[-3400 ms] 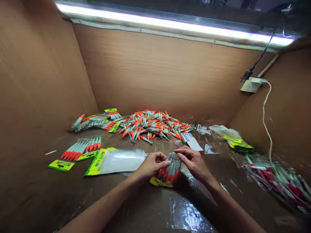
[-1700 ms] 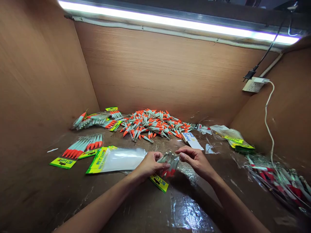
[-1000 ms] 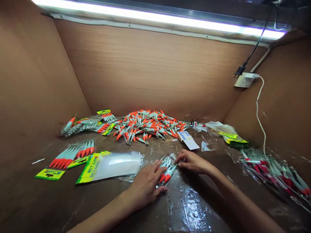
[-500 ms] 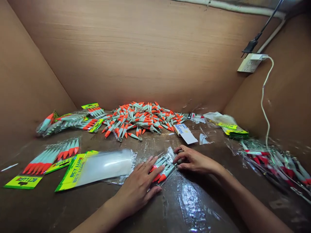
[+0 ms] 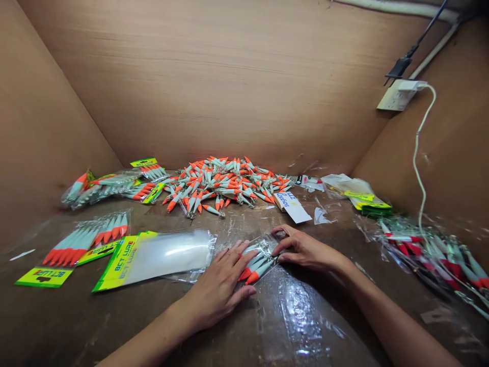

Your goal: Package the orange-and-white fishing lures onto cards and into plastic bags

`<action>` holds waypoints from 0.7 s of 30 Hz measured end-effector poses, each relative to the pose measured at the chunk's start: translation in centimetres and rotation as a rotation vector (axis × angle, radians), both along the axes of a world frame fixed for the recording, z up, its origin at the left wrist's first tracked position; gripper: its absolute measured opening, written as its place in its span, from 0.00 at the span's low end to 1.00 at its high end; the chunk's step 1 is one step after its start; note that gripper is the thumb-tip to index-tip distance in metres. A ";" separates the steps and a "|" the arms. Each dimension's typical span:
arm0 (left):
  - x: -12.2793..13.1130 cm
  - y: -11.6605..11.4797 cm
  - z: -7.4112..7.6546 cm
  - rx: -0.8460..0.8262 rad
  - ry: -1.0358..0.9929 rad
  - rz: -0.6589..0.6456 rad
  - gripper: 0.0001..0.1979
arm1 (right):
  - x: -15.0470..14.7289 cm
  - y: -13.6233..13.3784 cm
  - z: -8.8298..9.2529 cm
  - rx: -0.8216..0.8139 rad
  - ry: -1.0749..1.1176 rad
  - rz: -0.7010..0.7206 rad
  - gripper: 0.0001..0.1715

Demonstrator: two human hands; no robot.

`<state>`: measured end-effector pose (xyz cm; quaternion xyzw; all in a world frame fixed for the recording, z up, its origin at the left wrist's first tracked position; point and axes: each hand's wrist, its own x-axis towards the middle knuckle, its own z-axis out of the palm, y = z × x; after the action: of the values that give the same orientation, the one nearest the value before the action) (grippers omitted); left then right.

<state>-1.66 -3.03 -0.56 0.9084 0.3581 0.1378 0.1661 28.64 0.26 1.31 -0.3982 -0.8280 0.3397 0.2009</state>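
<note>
Several fishing lures, pale with orange tips and wire hooks, lie inside a clear plastic bag at the front middle of the table. My left hand rests on the bag's left part, fingers stretched out and covering some of the lures. At the bag's right end, by the hooks, my right hand has its thumb and curled fingers pinched on the plastic. Left of my left hand lies a stack of flat bags with yellow-green BCT LURE headers.
Behind my hands is a big heap of loose lures. Filled lure packs lie at left. A white handwritten card sits behind my right hand. Red-tipped lures and a white cable are at right.
The bag now lies flatter at its right end, where its plastic stood up before. Both hands stay in nearly the same places. The view has shifted slightly.
</note>
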 end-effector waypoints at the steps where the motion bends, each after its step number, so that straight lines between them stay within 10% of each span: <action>1: 0.3 0.2 0.4 -0.005 -0.016 0.018 0.29 | 0.0 0.0 0.0 0.002 0.002 -0.002 0.10; 13: 6.3 8.7 5.2 0.125 0.125 -0.269 0.09 | 0.0 0.0 0.0 0.020 0.015 0.015 0.10; 21: 6.4 9.5 6.9 -0.162 0.169 -0.468 0.08 | -0.1 0.4 -0.7 0.003 0.023 0.022 0.12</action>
<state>4.74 6.42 6.29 0.9585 0.1608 -0.0100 0.2351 28.58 0.66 0.59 -0.3849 -0.8306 0.3449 0.2072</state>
